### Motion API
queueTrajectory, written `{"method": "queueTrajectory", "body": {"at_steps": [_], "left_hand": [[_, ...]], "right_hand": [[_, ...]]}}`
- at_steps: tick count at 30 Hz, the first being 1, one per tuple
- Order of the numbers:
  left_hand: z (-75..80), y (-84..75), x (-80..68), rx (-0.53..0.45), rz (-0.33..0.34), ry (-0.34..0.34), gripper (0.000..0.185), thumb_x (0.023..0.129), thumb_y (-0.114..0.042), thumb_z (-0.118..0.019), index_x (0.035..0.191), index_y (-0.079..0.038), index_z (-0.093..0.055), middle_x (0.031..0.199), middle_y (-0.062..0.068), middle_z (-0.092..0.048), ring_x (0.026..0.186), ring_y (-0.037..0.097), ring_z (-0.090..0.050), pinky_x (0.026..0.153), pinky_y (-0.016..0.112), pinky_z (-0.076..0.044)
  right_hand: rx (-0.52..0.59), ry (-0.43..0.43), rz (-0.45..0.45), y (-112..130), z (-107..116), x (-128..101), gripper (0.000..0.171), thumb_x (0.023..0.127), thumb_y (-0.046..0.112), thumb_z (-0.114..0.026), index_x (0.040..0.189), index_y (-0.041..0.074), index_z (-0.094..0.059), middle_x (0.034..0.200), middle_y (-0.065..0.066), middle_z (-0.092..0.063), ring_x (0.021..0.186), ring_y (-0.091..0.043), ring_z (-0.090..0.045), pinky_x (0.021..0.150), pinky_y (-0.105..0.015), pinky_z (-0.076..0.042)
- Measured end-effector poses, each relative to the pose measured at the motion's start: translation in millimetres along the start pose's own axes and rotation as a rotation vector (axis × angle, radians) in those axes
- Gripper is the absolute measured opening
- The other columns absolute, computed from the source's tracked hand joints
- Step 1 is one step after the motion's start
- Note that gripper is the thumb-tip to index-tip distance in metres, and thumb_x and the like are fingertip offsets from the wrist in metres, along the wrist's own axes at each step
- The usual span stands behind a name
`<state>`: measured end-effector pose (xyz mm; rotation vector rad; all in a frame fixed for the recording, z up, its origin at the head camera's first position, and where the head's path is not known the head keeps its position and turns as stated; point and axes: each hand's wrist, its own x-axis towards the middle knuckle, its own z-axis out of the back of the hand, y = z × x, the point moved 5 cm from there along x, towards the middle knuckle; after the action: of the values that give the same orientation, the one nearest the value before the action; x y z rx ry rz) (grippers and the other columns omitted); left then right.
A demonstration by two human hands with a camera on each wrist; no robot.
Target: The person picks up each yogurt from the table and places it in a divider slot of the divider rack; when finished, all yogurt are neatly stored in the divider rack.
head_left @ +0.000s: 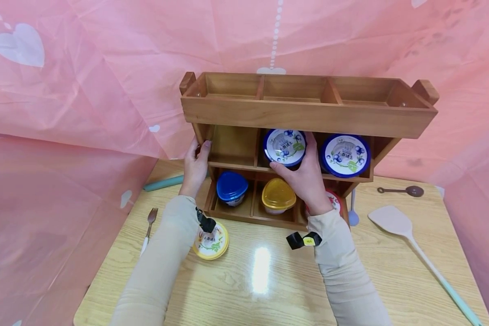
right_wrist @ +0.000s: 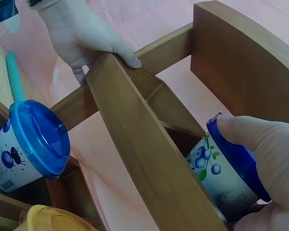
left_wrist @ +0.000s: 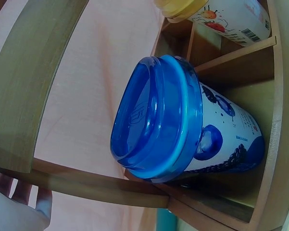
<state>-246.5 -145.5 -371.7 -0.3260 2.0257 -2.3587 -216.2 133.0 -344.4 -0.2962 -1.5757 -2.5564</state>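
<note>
My right hand (head_left: 307,181) grips a round tub with a dark blue rim and blueberry print (head_left: 285,147), in the middle compartment of the wooden rack's (head_left: 305,117) second tier. In the right wrist view, thumb and fingers span the tub (right_wrist: 216,180). My left hand (head_left: 195,167) holds the rack's left side post, its thumb over the front edge. A second blueberry tub (head_left: 345,155) sits in the right compartment. Below stand a blue-lidded cup (head_left: 231,188), a yellow-lidded cup (head_left: 279,195) and a red-rimmed tub (head_left: 334,201), partly hidden by my right wrist.
A yellow-rimmed tub (head_left: 211,242) stands on the table beside my left forearm. At left lie a fork (head_left: 151,217) and a teal handle (head_left: 163,183). Right of the rack are a blue spoon (head_left: 353,217), a dark spoon (head_left: 413,191) and a long spatula (head_left: 393,221). Pink cloth hangs behind.
</note>
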Motion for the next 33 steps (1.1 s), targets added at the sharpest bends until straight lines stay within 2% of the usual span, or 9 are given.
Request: {"method": "queueTrajectory", "body": {"at_steps": [15, 24, 28, 33], "left_hand": [[-1.6, -0.2, 0.5, 0.008, 0.028, 0.011, 0.051, 0.105, -0.027, -0.047, 0.154, -0.021, -0.035, 0.153, 0.009, -0.043, 0.137, 0.028, -0.045, 0.114, 0.044, -0.039], [-0.9, -2.2, -0.1, 0.007, 0.020, 0.002, 0.050, 0.105, -0.025, -0.048, 0.153, -0.018, -0.037, 0.152, 0.011, -0.045, 0.136, 0.028, -0.046, 0.114, 0.043, -0.039], [-1.1, -2.6, -0.4, 0.002, 0.022, 0.000, 0.050, 0.105, -0.025, -0.048, 0.153, -0.018, -0.037, 0.151, 0.012, -0.045, 0.135, 0.029, -0.047, 0.113, 0.043, -0.039], [-1.0, -1.8, -0.6, -0.001, 0.018, 0.005, 0.051, 0.105, -0.025, -0.047, 0.154, -0.018, -0.036, 0.152, 0.011, -0.044, 0.136, 0.029, -0.045, 0.114, 0.043, -0.038]], "right_hand": [[0.013, -0.011, 0.039, 5.1, 5.9, -8.6, 0.106, 0.081, 0.026, -0.082, 0.157, 0.019, -0.009, 0.160, -0.008, -0.019, 0.146, -0.027, -0.027, 0.124, -0.044, -0.018], [0.128, -0.003, 0.082, 19.3, 11.4, -22.0, 0.105, 0.080, 0.003, -0.080, 0.157, 0.015, -0.009, 0.162, -0.005, -0.016, 0.151, -0.020, -0.020, 0.122, -0.040, -0.021], [0.118, 0.008, 0.082, 25.4, 16.6, -32.3, 0.102, 0.082, 0.007, -0.079, 0.157, 0.020, -0.011, 0.163, -0.002, -0.016, 0.151, -0.016, -0.019, 0.122, -0.039, -0.021], [0.075, 0.014, 0.103, 31.0, 22.2, -48.3, 0.099, 0.084, 0.010, -0.078, 0.157, 0.022, -0.012, 0.162, -0.005, -0.019, 0.151, -0.017, -0.021, 0.122, -0.043, -0.021]]}}
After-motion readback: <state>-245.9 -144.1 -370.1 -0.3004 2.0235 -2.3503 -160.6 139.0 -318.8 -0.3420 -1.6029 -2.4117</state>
